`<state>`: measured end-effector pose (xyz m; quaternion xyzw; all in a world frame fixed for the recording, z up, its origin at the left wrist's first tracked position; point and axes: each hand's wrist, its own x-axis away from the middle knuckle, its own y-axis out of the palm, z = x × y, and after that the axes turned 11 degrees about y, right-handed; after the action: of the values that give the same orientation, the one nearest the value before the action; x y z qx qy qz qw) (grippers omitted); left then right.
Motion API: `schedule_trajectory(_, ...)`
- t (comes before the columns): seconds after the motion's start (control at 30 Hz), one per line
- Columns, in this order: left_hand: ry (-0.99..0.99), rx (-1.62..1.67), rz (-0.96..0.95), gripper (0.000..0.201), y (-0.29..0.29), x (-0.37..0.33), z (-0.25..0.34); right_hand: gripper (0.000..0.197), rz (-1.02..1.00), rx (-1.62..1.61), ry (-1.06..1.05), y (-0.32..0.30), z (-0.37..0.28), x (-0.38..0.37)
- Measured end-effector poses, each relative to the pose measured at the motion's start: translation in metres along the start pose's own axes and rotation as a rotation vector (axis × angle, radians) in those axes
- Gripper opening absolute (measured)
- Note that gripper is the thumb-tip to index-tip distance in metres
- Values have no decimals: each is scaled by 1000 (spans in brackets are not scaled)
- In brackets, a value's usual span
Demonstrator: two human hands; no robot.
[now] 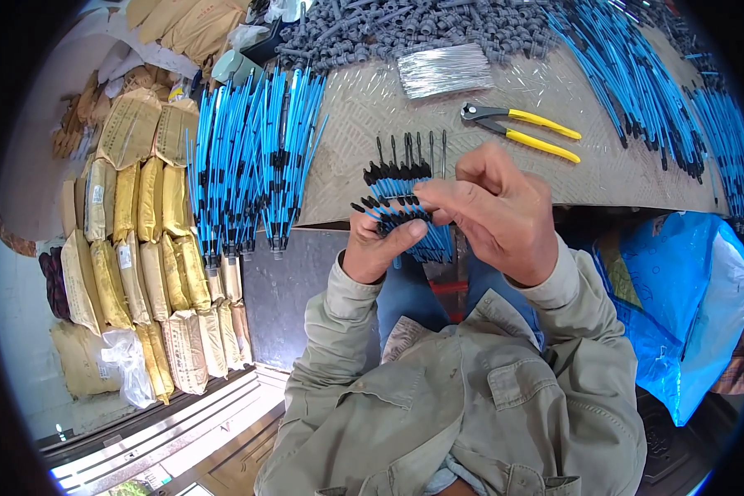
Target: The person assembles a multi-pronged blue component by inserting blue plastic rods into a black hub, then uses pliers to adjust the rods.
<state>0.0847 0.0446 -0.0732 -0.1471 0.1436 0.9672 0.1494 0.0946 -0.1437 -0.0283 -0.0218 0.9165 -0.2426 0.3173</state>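
Observation:
My left hand [370, 252] is closed round a bundle of thin blue sticks with black tips [395, 217], held over my lap at the table's near edge. Its thumb presses across the front of the bundle. The black ends stand in rows, with several thin dark stems pointing away from me. My right hand [508, 217] is bent close against the bundle's right side, thumb and forefinger pinched together at the black ends. Whatever is between those fingertips is too small or hidden to make out.
End-cutting pliers with yellow handles [544, 145] and a stack of silver wires [445, 70] lie on the table [620, 178]. Grey plastic fittings [364, 33] are heaped behind. Blue stick bundles lie left [256, 157] and right [636, 83]. Wrapped packages [149, 273] and a blue bag [670, 289] flank me.

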Motion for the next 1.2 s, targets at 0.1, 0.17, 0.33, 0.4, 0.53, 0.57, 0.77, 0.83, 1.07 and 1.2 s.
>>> schedule_trajectory(0.1, -2, -23, -15, 25, 3, -3, 3, 30, -28, 88, -70, -8, -5, -7)
schedule_trajectory(0.17, -3, -38, -21, 25, 4, -3, 6, 29, -35, 146, -117, -10, -8, -11)
schedule_trajectory(0.33, -38, -39, -66, 23, 2, -3, 11, 29, -3, 81, -126, -3, -3, -9)
schedule_trajectory(0.4, -55, -92, -115, 23, 0, -4, 12, 28, -18, 65, -108, -3, -2, -7)
schedule_trajectory(0.53, 31, -103, -64, 21, 1, -2, 4, 25, -81, 98, -135, -9, -4, -10)
schedule_trajectory(0.57, 28, -105, -67, 21, 1, -2, 5, 24, -109, 120, -154, -10, -4, -11)
schedule_trajectory(0.77, -25, -117, -47, 18, 0, 0, 6, 24, -120, -23, -103, -5, 5, -13)
schedule_trajectory(0.83, -40, -127, -52, 18, 0, 0, 7, 25, -118, -112, -63, -3, 7, -12)
schedule_trajectory(1.07, -34, -114, -45, 21, -1, 1, 2, 25, -137, 51, -144, -9, -3, -14)
schedule_trajectory(1.2, -60, -83, -10, 22, 5, 0, 6, 26, -159, 49, -157, -8, -3, -15)
